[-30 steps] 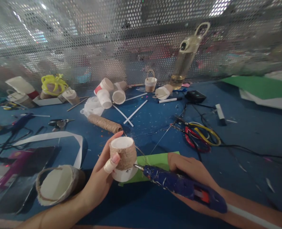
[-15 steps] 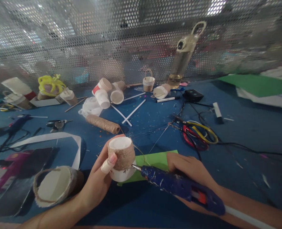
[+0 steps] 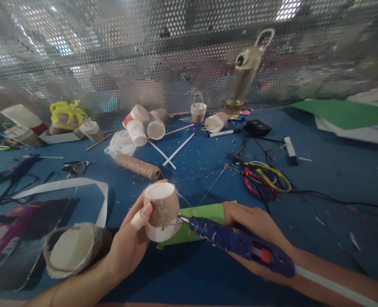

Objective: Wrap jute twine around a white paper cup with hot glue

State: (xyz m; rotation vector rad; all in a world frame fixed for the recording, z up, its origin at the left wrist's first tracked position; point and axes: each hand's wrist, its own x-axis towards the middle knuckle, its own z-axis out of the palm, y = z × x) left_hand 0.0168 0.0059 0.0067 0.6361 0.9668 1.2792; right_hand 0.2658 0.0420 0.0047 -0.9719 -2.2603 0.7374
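Note:
My left hand (image 3: 134, 232) is closed around a small paper cup (image 3: 161, 207), its white end facing up and its side wrapped in brown twine. A white band with small dark marks shows below the twine. My right hand (image 3: 255, 226) grips a blue glue gun (image 3: 227, 238) with a red part on its side and a white glue stick at its back. The metal nozzle points left, at or very near the lower edge of the twine. A strand runs from the cup toward the twine roll (image 3: 137, 166). Beneath lies a green paper strip (image 3: 204, 213).
Scissors (image 3: 272, 177) and black cables lie to the right. A water bottle (image 3: 244, 81) stands against the perforated metal screen (image 3: 176, 51). At left are a basket cup (image 3: 73, 249), a pink glue gun (image 3: 14, 226) and keys (image 3: 76, 166). Several paper cups (image 3: 137, 132) lie behind.
The cup and the glue gun have shifted very slightly in my hands, with the nozzle still at the twine's lower edge. The other things on the table stay where they were.

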